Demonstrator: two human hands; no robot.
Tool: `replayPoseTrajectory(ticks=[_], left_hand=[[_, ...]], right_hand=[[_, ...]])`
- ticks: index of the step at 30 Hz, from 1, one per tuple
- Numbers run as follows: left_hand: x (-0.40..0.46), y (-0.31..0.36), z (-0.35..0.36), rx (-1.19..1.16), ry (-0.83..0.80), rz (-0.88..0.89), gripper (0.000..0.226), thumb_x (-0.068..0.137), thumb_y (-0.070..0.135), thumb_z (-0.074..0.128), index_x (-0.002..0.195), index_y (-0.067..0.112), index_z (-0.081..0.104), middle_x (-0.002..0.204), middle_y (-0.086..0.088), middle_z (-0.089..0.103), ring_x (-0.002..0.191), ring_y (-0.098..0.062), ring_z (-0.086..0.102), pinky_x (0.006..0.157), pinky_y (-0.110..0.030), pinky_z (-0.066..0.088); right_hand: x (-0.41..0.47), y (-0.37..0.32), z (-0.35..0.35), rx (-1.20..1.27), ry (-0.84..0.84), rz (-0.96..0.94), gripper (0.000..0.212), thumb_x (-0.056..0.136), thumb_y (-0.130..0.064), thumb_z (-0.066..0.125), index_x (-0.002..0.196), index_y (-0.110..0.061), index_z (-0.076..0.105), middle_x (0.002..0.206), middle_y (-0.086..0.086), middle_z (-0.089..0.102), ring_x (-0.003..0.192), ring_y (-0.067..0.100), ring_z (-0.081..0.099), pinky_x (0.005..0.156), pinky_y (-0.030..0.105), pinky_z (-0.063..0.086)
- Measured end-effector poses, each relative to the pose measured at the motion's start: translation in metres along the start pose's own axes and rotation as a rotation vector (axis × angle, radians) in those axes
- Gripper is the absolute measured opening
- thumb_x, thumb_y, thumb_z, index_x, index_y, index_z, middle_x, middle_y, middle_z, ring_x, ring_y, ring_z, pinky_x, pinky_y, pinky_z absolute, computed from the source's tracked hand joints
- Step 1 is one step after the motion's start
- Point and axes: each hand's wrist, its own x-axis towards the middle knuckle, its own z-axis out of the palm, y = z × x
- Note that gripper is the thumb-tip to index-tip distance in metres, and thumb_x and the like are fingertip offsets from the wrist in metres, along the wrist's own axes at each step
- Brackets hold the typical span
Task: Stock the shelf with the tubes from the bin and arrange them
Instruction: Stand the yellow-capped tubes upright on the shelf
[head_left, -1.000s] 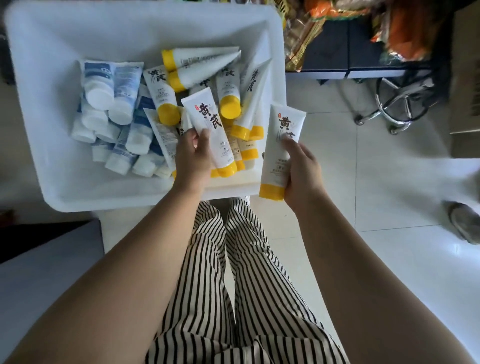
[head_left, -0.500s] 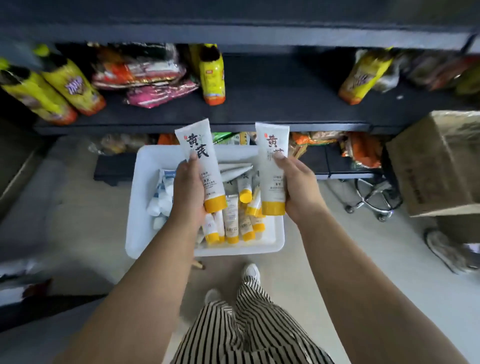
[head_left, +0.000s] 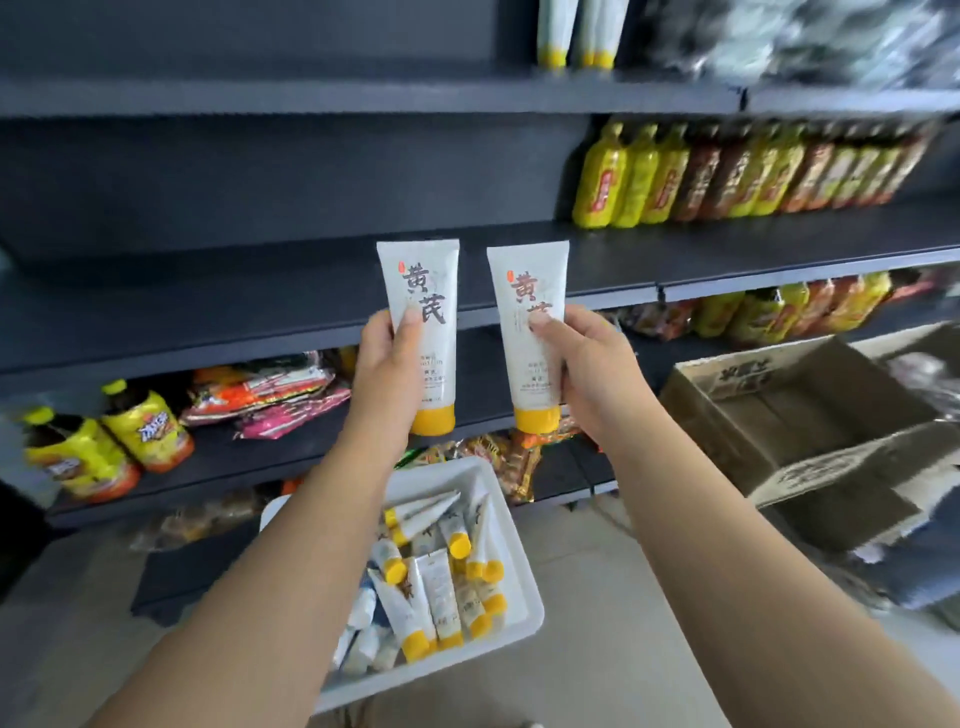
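We hold 2 tubes upright, caps down, w/ dark metal shelf behind. Left hand fingers wrapped round left tube, thumb pressed on front; right hand same grip on right tube. Both flat-crimped at top, smooth white plastic, black characters, round yellow caps. Tubes close, not touching. Below: white rectangular plastic bin on floor, more tubes heaped inside. Open cardboard box at right.

Left hand grips left tube, cap down | right hand grips right tube, cap down | both before dark shelf's front edge | bin below holds tubes.
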Motion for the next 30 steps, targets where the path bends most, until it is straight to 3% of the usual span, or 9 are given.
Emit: replayPoseTrajectory(ticks=[4,9,14,20,23,30], left_hand=[[-0.006,0.042,0.027,-0.052,-0.052,0.086,0.016,0.096,0.033,0.042,0.107,0.023,0.05,0.091,0.013,0.06,0.084,-0.004,0.059,0.079,-0.026,0.05],[-0.017,0.07,0.059,-0.118,-0.127,0.117,0.007,0.095,0.032,0.045,0.094,0.029,0.052,0.099,0.007,0.063,0.094,-0.01,0.062,0.087,-0.034,0.05],[-0.026,0.088,0.114,-0.084,-0.157,0.162,0.006,0.094,0.033,0.046,0.093,0.032,0.051,0.098,0.009,0.064,0.093,-0.009,0.063,0.084,-0.037,0.052],[-0.03,0.102,0.197,-0.118,-0.137,0.221,0.011,0.095,0.026,0.046,0.104,0.029,0.053,0.099,0.011,0.064,0.089,-0.005,0.062,0.077,-0.029,0.052],[-0.027,0.108,0.234,-0.121,-0.126,0.268,0.011,0.094,0.024,0.047,0.098,0.032,0.053,0.097,0.014,0.064,0.085,0.001,0.062,0.073,-0.023,0.051],[-0.004,0.123,0.285,-0.086,-0.067,0.296,0.021,0.094,0.021,0.049,0.114,0.02,0.053,0.104,0.009,0.064,0.097,-0.006,0.061,0.082,-0.027,0.051]], right_hand=[[-0.012,-0.049,-0.018,0.012,-0.01,-0.132,0.016,0.093,-0.014,0.051,0.098,-0.02,0.065,0.099,0.003,0.07,0.089,0.018,0.066,0.075,0.032,0.053],[-0.022,-0.086,-0.048,0.079,-0.044,-0.206,0.016,0.093,-0.016,0.051,0.096,-0.021,0.066,0.085,-0.006,0.071,0.076,0.009,0.067,0.065,0.027,0.054],[-0.012,-0.112,-0.1,0.108,-0.019,-0.241,0.014,0.092,-0.018,0.054,0.099,-0.02,0.066,0.092,-0.001,0.072,0.084,0.017,0.067,0.076,0.039,0.056],[0.01,-0.139,-0.177,0.173,-0.078,-0.243,0.022,0.095,-0.013,0.046,0.095,-0.02,0.067,0.086,-0.003,0.072,0.08,0.015,0.065,0.074,0.033,0.053],[0.026,-0.149,-0.211,0.214,-0.101,-0.242,0.025,0.097,-0.01,0.042,0.094,-0.017,0.066,0.083,-0.001,0.071,0.077,0.015,0.063,0.07,0.032,0.051],[0.068,-0.166,-0.247,0.283,-0.185,-0.257,0.027,0.097,-0.006,0.038,0.099,-0.014,0.064,0.089,0.002,0.069,0.078,0.014,0.063,0.075,0.031,0.051]])
